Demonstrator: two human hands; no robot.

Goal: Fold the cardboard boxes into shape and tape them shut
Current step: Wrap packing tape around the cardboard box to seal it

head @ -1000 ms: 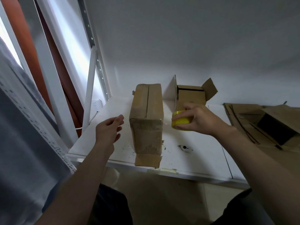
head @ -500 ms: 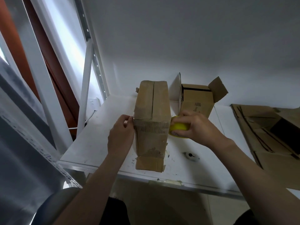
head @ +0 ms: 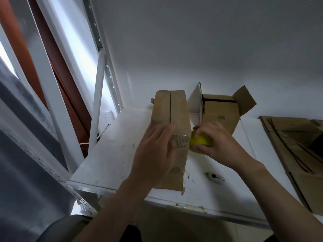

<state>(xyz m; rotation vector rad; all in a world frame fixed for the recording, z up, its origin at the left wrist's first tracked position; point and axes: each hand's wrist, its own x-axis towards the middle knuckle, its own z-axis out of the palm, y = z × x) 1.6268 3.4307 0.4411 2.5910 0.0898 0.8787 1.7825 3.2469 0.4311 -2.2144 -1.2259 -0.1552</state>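
Head view: cardboard box [head: 170, 109] runs lengthwise toward wall [head: 192, 49]; right hand [head: 222, 145] grips tape roll [head: 201, 139]

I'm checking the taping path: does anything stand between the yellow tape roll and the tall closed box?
Nothing visible does. The tape roll, gripped by the right hand, sits against the right edge of the box. The left hand lies flat on the box top, so it would likely block a strip pulled leftward across it.
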